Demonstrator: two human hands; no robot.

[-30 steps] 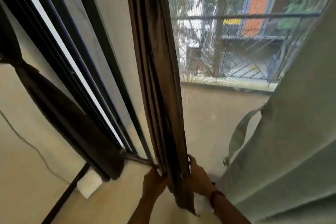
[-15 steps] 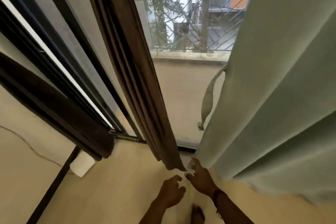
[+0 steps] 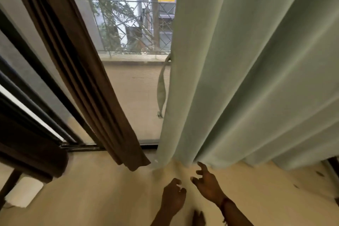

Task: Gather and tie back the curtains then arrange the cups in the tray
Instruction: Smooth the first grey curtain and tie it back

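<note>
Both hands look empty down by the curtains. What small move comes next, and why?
Probably reach the right hand forward to grasp the pale green curtain near its hem and start gathering it. That hand is open just below the hem, the left hand holds nothing, and the curtain's tie strap hangs loose, not wrapped round anything.

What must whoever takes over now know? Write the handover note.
Left hand: loosely curled, holding nothing. Right hand: fingers spread, reaching at the green curtain hem; contact unclear.
Brown curtain hangs bunched in folds, no tie visible on it. Green curtain is spread, its strap dangling at its edge.
Left: gather and tie the green curtain, then the cups and tray, not in view.
</note>
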